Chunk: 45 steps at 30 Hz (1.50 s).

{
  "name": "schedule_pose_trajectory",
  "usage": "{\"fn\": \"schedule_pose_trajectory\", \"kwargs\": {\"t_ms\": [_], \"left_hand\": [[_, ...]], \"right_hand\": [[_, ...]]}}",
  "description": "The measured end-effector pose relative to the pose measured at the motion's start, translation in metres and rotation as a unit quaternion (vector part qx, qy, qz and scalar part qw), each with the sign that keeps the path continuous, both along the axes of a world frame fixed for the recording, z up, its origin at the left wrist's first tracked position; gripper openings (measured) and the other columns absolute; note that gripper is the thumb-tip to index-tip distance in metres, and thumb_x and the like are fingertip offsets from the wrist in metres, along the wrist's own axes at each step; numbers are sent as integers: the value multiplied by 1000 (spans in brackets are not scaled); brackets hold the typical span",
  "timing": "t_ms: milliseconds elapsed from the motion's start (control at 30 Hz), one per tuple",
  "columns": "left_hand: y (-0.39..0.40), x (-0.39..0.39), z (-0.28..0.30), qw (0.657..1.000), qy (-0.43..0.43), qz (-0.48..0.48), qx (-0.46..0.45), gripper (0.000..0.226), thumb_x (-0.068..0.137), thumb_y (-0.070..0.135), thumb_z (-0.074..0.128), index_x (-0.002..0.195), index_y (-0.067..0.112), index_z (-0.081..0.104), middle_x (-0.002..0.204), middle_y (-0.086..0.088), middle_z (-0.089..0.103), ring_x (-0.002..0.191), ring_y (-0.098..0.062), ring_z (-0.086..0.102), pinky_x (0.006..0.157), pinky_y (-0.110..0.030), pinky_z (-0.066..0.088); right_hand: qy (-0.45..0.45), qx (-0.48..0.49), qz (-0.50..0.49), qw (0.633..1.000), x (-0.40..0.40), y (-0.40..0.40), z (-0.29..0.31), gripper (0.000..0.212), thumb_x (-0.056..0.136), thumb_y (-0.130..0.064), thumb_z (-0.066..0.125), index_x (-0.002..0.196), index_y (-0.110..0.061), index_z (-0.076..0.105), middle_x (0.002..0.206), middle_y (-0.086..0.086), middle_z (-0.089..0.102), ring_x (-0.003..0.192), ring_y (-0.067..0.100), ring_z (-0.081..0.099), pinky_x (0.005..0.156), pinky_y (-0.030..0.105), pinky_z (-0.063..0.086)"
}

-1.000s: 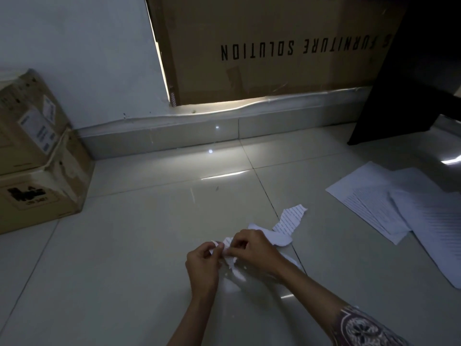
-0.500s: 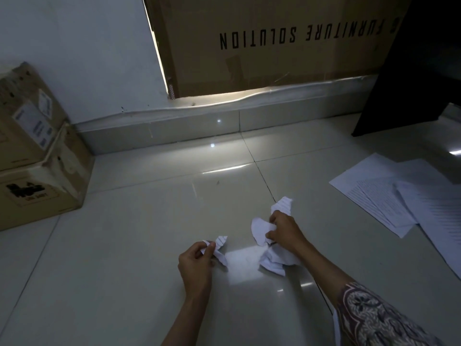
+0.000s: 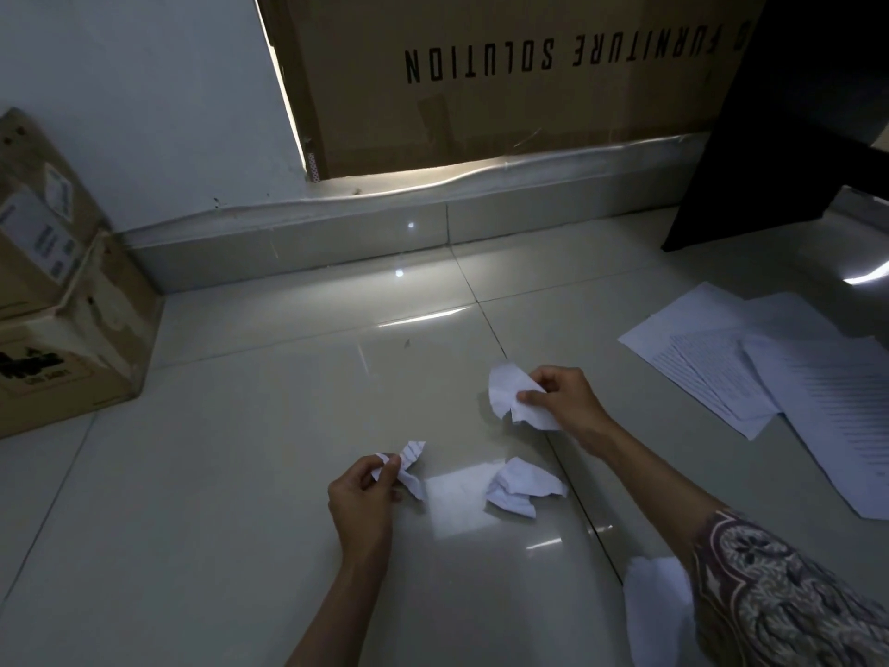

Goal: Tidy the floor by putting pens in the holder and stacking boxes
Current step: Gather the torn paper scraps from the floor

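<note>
stacked boxes brown, worn, labelled, against wall

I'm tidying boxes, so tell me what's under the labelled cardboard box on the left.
The labelled box sits on a bigger cardboard box with black print, which rests on the floor. Their contents are hidden.

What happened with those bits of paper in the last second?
The hands pulled apart, tearing the paper: the left hand pinches a small scrap, the right hand lifted another piece, and a crumpled piece dropped to the floor. Boxes and flat sheets stayed.
</note>
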<state>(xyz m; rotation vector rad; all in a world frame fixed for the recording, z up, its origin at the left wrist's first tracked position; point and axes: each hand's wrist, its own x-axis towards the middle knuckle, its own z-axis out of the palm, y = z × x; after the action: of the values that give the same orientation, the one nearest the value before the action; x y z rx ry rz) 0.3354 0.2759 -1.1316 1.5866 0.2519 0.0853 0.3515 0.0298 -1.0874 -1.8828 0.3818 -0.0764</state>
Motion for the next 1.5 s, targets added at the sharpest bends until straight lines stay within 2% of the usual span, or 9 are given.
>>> {"fn": "schedule_pose_trajectory", "kwargs": {"t_ms": [267, 433, 633, 800, 900, 1067, 1200, 1333, 1500], "left_hand": [[-33, -8, 50, 999, -30, -23, -28, 11, 81, -6, 63, 72, 1, 63, 75, -10, 62, 68, -27, 57, 48, -15, 50], [-73, -30, 107, 993, -73, -94, -25, 28, 81, 0, 66, 105, 11, 58, 76, -15, 68, 70, -28, 65, 56, -28, 54], [-134, -70, 176, 970, -126, -203, -50, 15, 80, -2, 66, 77, 12, 63, 64, -3, 66, 48, 5, 56, 49, -10, 43], [-185, -112, 229, 942, -154, -288, -72, 16, 78, -2, 67, 67, 3, 57, 51, -2, 53, 44, -1, 43, 48, -14, 36], [-211, -141, 254, 927, -160, -328, -89, 20, 78, 0, 69, 65, 11, 57, 53, -4, 54, 40, 1, 43, 42, -12, 34], [-248, -215, 284, 862, -160, -466, -114, 12, 80, 4, 67, 72, 9, 60, 54, -6, 56, 46, -7, 47, 46, -18, 34], [-269, -280, 300, 777, -166, -593, -130, 12, 81, 3, 66, 72, 0, 59, 58, -10, 62, 56, -17, 52, 48, -21, 39], [-289, -343, 305, 698, -179, -683, -124, 15, 79, -2, 66, 67, 0, 57, 63, -16, 63, 53, -10, 59, 49, -20, 46], [-305, -405, 289, 642, -191, -736, -96, 19, 78, 4, 69, 64, 9, 57, 59, -7, 65, 57, -14, 61, 46, -20, 40]], "right_hand": [[-86, 22, -70, 994, -47, -15, 53, 8, 78, 4, 65, 82, -2, 62, 76, 8, 60, 64, 12, 54, 58, 17, 43], [-154, 58, -162, 973, -107, -24, 102, 13, 75, 5, 67, 75, -8, 63, 74, 4, 65, 65, 9, 60, 55, 10, 46], [-256, 72, -291, 919, -198, -40, 168, 16, 75, 2, 69, 74, -14, 66, 74, 1, 69, 67, 11, 63, 66, 28, 48], [-319, 67, -378, 867, -281, -55, 213, 12, 76, -2, 70, 74, -13, 65, 74, 7, 68, 69, 21, 60, 66, 32, 47], [-337, 55, -411, 846, -328, -59, 233, 14, 75, -4, 71, 71, -16, 65, 68, 0, 69, 66, 17, 61, 64, 31, 47], [-356, -7, -477, 803, -414, -61, 260, 16, 74, -5, 72, 67, -17, 64, 61, -7, 66, 60, 9, 57, 60, 25, 46], [-354, -83, -532, 764, -481, -56, 274, 13, 75, -8, 71, 72, -18, 64, 69, -4, 67, 68, 14, 61, 64, 28, 50], [-344, -158, -578, 723, -537, -52, 281, 15, 77, -8, 70, 74, -20, 63, 68, -9, 68, 65, 3, 63, 59, 15, 53], [-271, -258, -634, 676, -596, -47, 268, 14, 79, -6, 68, 79, -18, 62, 77, -2, 65, 68, 2, 61, 60, 11, 50]]}}
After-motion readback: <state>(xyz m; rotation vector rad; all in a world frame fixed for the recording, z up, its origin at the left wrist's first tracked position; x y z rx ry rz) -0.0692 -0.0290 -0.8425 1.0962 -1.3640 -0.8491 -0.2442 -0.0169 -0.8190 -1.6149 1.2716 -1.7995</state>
